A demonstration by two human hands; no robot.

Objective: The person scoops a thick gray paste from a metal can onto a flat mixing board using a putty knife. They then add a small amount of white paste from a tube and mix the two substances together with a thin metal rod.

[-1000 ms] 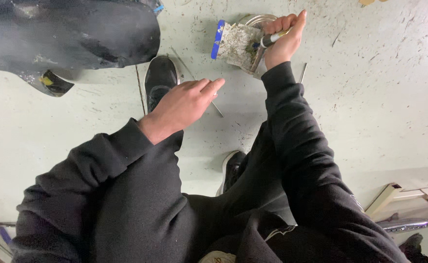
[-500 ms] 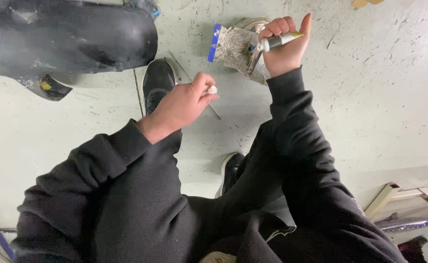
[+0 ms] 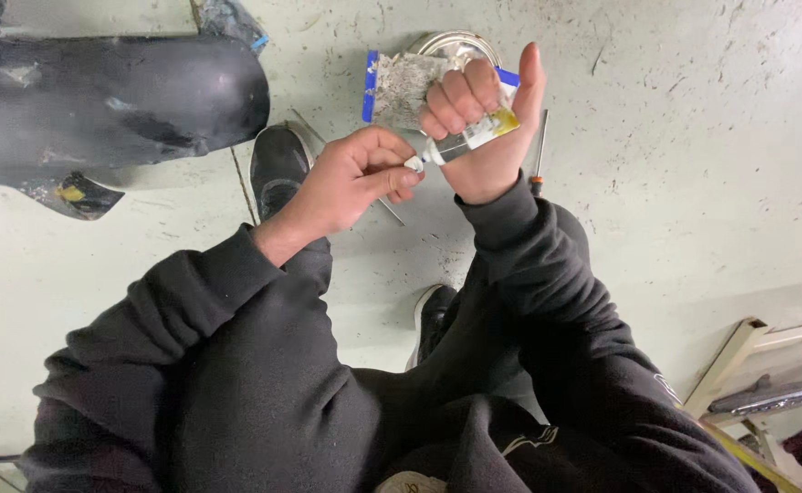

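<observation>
Left hand (image 3: 351,178) now pinching tube (image 3: 469,137) cap; concrete floor (image 3: 693,183).

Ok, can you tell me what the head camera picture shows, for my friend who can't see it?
A person in a black hoodie holds a small tube in the right hand while the left hand pinches its white cap. Below lie a pale floor, a black shoe and a big dark curved panel.

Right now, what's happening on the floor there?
A person in a black sweatshirt crouches over a pale concrete floor. The right hand grips a small tube in a fist, nozzle pointing toward the left hand, whose fingertips pinch the tube's small white cap. A dusty plastic-wrapped pack with blue edges lies behind the hands, and a large dark panel lies to the left.
</observation>
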